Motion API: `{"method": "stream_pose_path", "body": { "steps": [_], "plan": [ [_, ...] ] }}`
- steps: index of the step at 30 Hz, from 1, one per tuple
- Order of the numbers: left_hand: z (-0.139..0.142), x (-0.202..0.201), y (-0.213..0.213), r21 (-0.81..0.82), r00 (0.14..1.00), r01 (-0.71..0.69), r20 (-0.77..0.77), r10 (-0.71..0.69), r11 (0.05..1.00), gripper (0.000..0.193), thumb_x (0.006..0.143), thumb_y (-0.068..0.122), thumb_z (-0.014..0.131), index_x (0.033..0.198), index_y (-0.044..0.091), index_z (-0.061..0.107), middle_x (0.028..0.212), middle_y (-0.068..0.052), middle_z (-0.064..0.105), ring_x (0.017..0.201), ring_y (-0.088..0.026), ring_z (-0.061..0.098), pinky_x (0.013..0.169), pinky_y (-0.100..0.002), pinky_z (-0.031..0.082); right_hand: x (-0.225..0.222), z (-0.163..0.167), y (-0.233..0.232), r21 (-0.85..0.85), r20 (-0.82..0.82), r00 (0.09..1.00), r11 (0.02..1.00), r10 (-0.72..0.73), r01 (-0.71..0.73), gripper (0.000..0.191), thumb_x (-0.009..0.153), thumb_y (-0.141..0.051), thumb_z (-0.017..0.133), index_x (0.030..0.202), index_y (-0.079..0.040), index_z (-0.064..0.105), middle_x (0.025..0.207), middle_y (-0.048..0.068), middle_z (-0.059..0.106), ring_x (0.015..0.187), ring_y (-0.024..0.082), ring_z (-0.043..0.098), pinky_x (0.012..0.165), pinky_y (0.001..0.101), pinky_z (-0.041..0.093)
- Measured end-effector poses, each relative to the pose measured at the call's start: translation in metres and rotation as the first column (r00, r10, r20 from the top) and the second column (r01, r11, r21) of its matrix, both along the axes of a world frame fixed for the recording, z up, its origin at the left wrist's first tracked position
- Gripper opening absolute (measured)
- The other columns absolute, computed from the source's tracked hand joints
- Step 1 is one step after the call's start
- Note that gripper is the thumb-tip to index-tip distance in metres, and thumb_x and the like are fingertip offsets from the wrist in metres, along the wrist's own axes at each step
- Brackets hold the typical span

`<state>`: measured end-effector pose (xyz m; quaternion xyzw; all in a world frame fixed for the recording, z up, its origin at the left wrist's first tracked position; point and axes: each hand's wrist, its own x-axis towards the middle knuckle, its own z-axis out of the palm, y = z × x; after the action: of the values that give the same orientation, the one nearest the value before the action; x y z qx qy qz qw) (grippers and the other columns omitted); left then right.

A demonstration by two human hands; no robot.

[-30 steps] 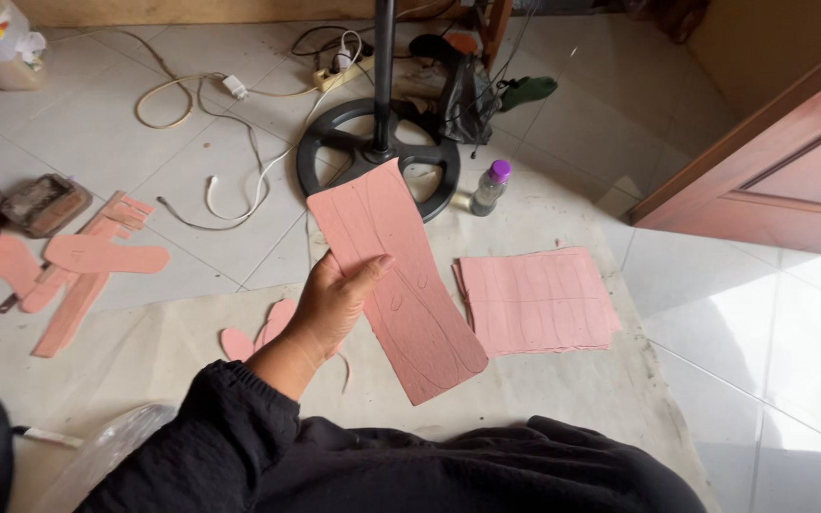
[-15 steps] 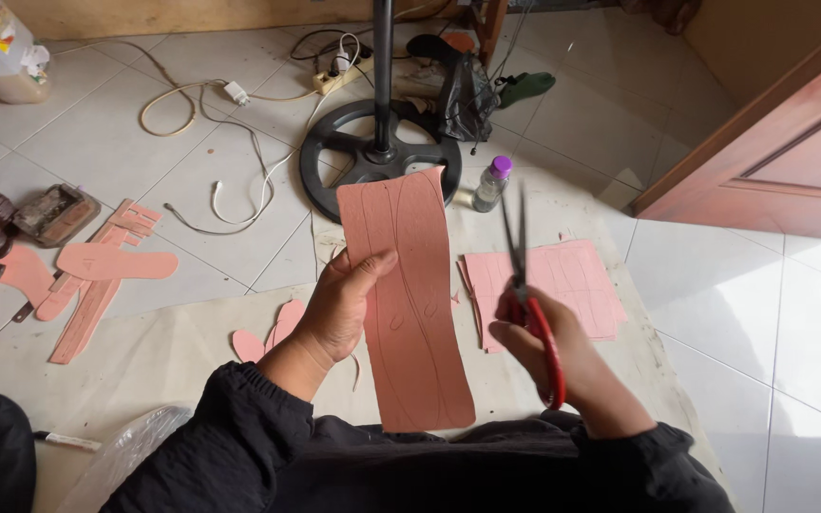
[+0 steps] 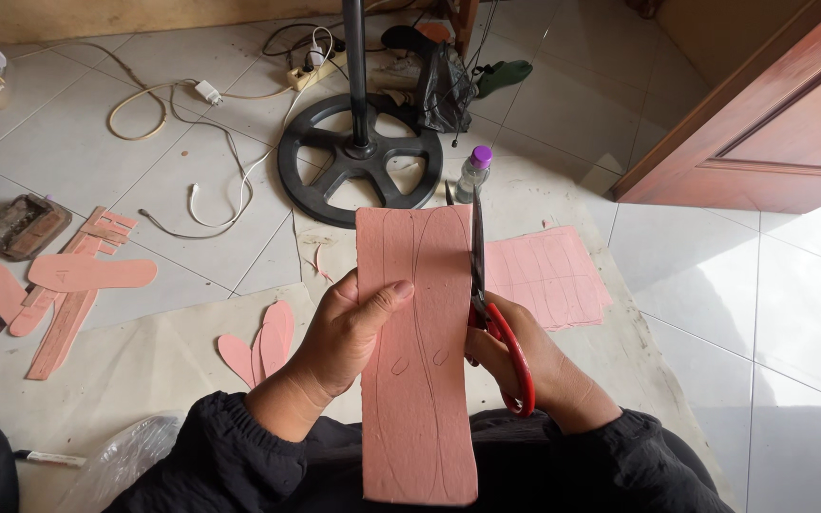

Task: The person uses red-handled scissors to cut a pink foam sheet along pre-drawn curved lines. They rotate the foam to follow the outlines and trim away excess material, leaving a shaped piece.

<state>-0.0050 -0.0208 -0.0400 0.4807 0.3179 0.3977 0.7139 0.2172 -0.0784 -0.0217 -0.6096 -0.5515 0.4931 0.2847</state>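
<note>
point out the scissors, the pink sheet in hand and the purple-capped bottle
scissors [image 3: 510, 351], head view, on the red handle loop
pink sheet [image 3: 417, 399], head view, on its bare middle below the thumb
purple-capped bottle [image 3: 474, 174], head view, on its clear body

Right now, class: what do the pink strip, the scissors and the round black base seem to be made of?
Pink strip: probably thin foam or rubber sheet; matte, holds flat, pen lines drawn on it. Scissors: grey metal blades, glossy red handles, likely plastic. Black base: dull spoked ring around a pole, cast metal or hard plastic; the view cannot settle which. The left hand holds the strip; the right hand works the scissors.
</note>
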Motion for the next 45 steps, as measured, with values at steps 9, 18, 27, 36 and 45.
{"method": "stream_pose_path", "body": {
  "steps": [9, 18, 27, 36, 45],
  "plan": [
    [0.001, 0.007, -0.005, 0.039, 0.999, -0.038, -0.030, 0.039, 0.999, 0.034, 0.099, 0.029, 0.061, 0.118, 0.002, 0.065, 0.108, -0.008, 0.072, 0.103, -0.013, 0.067, 0.091, -0.031, 0.055, -0.003, 0.011, 0.001, 0.021, 0.202, 0.979, 0.999, -0.038, 0.035, 0.031, 0.081, -0.021, 0.062, 0.105, -0.002, 0.067, 0.078, 0.007, 0.071, 0.071, 0.015, 0.066, 0.066, 0.0323, 0.055],
    [0.003, 0.009, -0.006, 0.003, 0.992, -0.060, -0.107, 0.060, 0.998, 0.035, 0.098, 0.032, 0.061, 0.117, 0.003, 0.065, 0.106, -0.007, 0.074, 0.099, -0.012, 0.069, 0.088, -0.029, 0.057, 0.004, 0.005, 0.002, 0.061, 0.244, 0.970, 0.998, -0.006, -0.009, 0.022, 0.078, -0.021, 0.058, 0.084, 0.000, 0.061, 0.065, 0.009, 0.061, 0.060, 0.019, 0.057, 0.057, 0.0365, 0.051],
    [0.000, 0.013, -0.009, 0.013, 0.991, -0.074, -0.115, 0.075, 0.997, 0.035, 0.100, 0.031, 0.060, 0.117, 0.001, 0.066, 0.106, -0.007, 0.074, 0.099, -0.011, 0.067, 0.089, -0.028, 0.055, 0.004, 0.000, 0.005, -0.021, 0.171, 0.985, 1.000, 0.000, 0.004, 0.024, 0.083, -0.022, 0.052, 0.079, 0.001, 0.059, 0.058, 0.009, 0.061, 0.052, 0.018, 0.060, 0.051, 0.0356, 0.053],
    [0.000, 0.014, -0.012, -0.019, 0.990, -0.098, -0.105, 0.096, 0.995, 0.035, 0.099, 0.031, 0.060, 0.116, 0.001, 0.065, 0.106, -0.007, 0.073, 0.099, -0.011, 0.067, 0.087, -0.027, 0.056, 0.001, -0.004, 0.003, -0.028, 0.226, 0.974, 0.999, -0.035, 0.042, 0.024, 0.083, -0.019, 0.048, 0.076, 0.001, 0.059, 0.055, 0.009, 0.061, 0.048, 0.019, 0.062, 0.049, 0.0362, 0.053],
    [-0.001, 0.013, -0.013, -0.012, 0.986, -0.109, -0.124, 0.107, 0.994, 0.037, 0.098, 0.033, 0.061, 0.115, 0.000, 0.066, 0.103, -0.007, 0.074, 0.096, -0.011, 0.068, 0.086, -0.027, 0.056, 0.003, -0.012, -0.002, 0.071, 0.122, 0.992, 0.997, -0.032, 0.023, 0.027, 0.085, -0.020, 0.048, 0.072, 0.001, 0.058, 0.053, 0.007, 0.057, 0.044, 0.016, 0.054, 0.042, 0.0338, 0.047]
  ]
}}
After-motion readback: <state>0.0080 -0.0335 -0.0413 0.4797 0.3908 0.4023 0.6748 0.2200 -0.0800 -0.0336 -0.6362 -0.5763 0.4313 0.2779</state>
